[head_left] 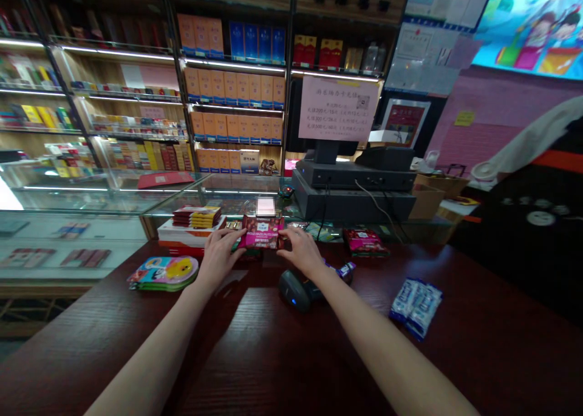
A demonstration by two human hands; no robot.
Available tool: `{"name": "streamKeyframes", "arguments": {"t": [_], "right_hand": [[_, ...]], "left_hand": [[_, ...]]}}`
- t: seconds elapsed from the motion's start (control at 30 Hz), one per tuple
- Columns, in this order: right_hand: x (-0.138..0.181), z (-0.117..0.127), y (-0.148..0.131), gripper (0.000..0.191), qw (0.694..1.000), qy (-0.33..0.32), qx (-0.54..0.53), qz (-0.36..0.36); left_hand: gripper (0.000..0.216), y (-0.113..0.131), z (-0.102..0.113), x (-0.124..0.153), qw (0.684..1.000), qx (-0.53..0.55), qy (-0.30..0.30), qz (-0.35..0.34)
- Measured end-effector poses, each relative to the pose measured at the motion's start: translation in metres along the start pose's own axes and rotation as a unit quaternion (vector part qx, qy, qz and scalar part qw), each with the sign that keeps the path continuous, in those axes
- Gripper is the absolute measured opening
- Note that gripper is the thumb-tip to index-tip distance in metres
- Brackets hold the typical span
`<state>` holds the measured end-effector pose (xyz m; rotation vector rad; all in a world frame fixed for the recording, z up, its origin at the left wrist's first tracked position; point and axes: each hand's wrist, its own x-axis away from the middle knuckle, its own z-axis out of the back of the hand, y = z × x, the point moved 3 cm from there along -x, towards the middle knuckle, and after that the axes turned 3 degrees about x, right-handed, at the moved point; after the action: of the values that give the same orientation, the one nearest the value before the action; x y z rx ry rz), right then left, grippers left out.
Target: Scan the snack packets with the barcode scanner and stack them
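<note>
Between my two hands is a dark red and pink pack of whole hazelnut dark chocolate [262, 232], its printed front towards me. My left hand [221, 251] has its fingers closed on the pack's left edge. On the right edge, the fingers of my right hand [301, 250] pinch it. Other packs lie beneath or behind it, partly hidden. A dark barcode scanner [296, 289] with a blue light rests below my right wrist, partly covered by the forearm. Beside the scanner is a small purple packet [347, 270].
Colourful cards [164, 272] lie at the left, before white boxes [189, 234] topped with packets. Blue-white sachets [416, 306] and another red pack [364, 242] are at the right. A monitor [326, 152] with a paper sign stands behind. A person in dark clothes [523, 221] is at the right.
</note>
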<state>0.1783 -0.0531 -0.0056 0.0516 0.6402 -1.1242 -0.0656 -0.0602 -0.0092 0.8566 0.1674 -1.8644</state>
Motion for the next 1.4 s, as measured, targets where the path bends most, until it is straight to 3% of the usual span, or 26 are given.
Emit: {"name": "streamKeyframes", "arguments": {"t": [0.27, 0.73, 1.4], "right_hand": [[-0.023, -0.018, -0.014, 0.045, 0.998, -0.043, -0.042, 0.003], [-0.044, -0.036, -0.028, 0.044, 0.995, -0.09, -0.035, 0.003], [-0.052, -0.048, -0.031, 0.036, 0.995, -0.098, -0.035, 0.006]], "left_hand": [[0.049, -0.024, 0.0, 0.006, 0.998, -0.024, -0.031, 0.056], [0.044, -0.037, 0.003, 0.014, 0.993, -0.066, -0.034, 0.092], [0.037, -0.033, 0.005, 0.016, 0.989, -0.101, -0.017, 0.106]]}}
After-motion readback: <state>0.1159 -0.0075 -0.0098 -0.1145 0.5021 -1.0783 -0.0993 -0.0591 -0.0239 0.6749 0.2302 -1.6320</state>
